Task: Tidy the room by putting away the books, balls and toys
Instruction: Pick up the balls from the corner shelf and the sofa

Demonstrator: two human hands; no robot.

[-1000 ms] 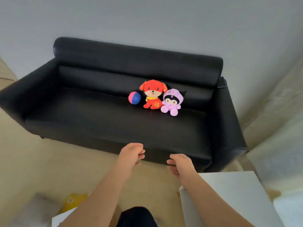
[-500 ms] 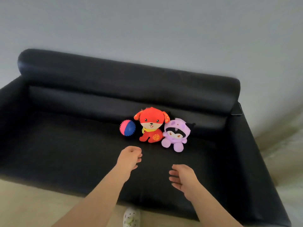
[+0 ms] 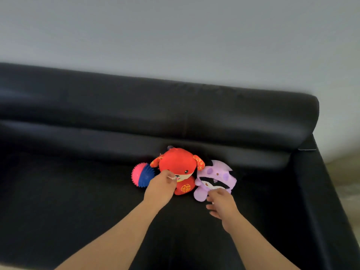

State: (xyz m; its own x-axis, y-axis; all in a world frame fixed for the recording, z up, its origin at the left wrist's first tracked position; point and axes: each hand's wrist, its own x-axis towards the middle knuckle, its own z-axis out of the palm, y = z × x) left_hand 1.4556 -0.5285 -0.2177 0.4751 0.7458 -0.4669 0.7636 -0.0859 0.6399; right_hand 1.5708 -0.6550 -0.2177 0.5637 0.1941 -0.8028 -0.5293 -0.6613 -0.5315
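- Head view, the only 1: the red plush dog (image 3: 175, 162) sits upright at the back of the black sofa (image 3: 78, 191) seat, against the backrest. Every other place here is given from it.
- The spiky pink-and-blue ball (image 3: 142, 176) rests against the dog on the viewer's left. The purple plush (image 3: 218, 172) presses against the dog on the viewer's right and is tipped over.
- The left hand (image 3: 160, 189) is directly in front of the dog, with its fingers curled in against the dog's face. I cannot tell whether they have actually closed on the fabric.
- The right hand (image 3: 222, 203) is in front of the dog and to its right, at the purple plush's lower body. Its thumb lies on the toy and its fingers are loosely spread, so it grasps nothing yet.
- The step in hand looks like taking the 2 plush toys, 1 per hand.
- To do it well, wrap each hand round a toy's body rather than pinching a face or ear.
- Lift the dog straight up, because dragging it sideways would likely send the ball rolling along the seat.
- All 3 toys are on the sofa, so none is put away yet.
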